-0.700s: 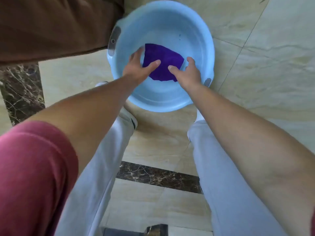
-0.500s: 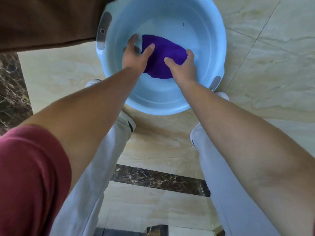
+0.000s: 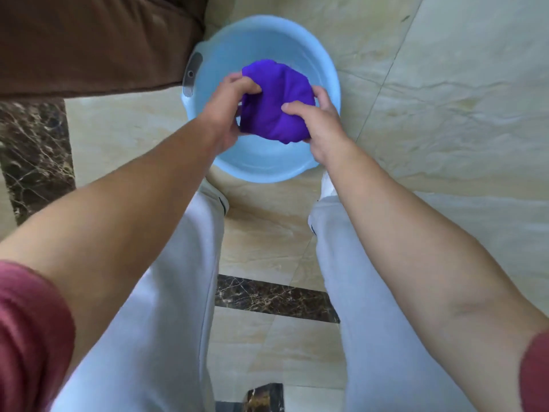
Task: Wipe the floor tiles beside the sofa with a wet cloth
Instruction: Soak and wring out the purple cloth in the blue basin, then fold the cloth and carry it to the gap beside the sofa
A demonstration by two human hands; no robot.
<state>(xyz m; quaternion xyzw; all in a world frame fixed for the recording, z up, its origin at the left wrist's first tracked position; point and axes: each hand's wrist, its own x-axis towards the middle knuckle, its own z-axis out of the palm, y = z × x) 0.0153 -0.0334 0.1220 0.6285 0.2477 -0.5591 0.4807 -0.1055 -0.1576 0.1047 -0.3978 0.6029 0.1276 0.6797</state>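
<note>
A purple cloth is bunched up above the light blue basin, which stands on the beige floor tiles. My left hand grips the cloth's left side and my right hand grips its right side. Both hands hold it over the basin's inside. The brown sofa sits at the top left, touching the basin's rim. Whether there is water in the basin I cannot tell.
My legs in light grey trousers stand either side of a dark marble strip. Another dark marble band runs along the left. Beige tiles stretch to the right of the basin.
The cloth lay flat at the bottom of the basin with both hands resting on it. Now both hands have gathered it into a bundle and lifted it above the basin.
</note>
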